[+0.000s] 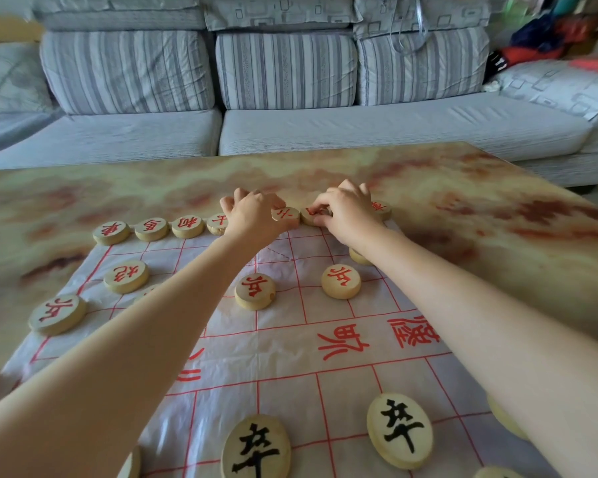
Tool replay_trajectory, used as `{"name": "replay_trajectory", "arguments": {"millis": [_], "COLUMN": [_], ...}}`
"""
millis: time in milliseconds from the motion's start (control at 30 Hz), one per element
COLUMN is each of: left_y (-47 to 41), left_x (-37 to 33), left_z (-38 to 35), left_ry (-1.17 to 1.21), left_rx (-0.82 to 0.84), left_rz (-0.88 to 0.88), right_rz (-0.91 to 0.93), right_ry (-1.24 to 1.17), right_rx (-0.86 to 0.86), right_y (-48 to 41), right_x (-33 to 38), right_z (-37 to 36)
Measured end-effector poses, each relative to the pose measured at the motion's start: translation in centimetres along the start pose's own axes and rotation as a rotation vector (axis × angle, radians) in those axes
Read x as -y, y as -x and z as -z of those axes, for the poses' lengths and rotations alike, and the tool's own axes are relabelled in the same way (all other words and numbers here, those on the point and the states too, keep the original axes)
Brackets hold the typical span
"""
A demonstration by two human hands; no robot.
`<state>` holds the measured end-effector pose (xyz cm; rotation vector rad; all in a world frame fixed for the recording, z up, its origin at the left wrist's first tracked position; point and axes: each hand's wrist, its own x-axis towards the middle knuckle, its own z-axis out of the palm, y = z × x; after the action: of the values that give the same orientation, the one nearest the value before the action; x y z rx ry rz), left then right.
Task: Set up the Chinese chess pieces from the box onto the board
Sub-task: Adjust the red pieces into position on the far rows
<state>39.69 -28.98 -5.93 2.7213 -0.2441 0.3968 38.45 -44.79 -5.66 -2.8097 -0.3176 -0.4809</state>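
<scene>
A white plastic board sheet [283,343] with red grid lines lies on the table. Round wooden pieces with red characters line its far edge [111,232]; red pawns [255,290] [341,281] and a cannon [126,276] stand closer in. Black-lettered pawns [399,430] [256,448] stand near me. My left hand [252,215] reaches to the far row with curled fingers over a hidden piece there, next to a red piece [286,215]. My right hand [346,212] pinches another far-row piece [309,215] with thumb and fingers. No box is in view.
The board rests on a marbled yellow-red table [463,208]. A grey striped sofa [290,98] stands behind the table. A pile of coloured clothes [549,32] sits at the far right. Table surface extends left and right of the board.
</scene>
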Motion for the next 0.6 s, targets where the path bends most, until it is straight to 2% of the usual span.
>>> {"name": "replay_trajectory", "arguments": {"millis": [167, 600], "left_y": [-0.1, 0.3], "left_x": [-0.1, 0.9], "left_z": [0.6, -0.2], "left_ry": [0.055, 0.052], "left_rx": [0.061, -0.021], "left_rz": [-0.036, -0.027], "right_rz": [-0.010, -0.008], "right_ry": [0.005, -0.027], "right_rx": [0.005, 0.001], "right_y": [0.0, 0.3], "right_x": [0.1, 0.1], "right_z": [0.0, 0.1]}}
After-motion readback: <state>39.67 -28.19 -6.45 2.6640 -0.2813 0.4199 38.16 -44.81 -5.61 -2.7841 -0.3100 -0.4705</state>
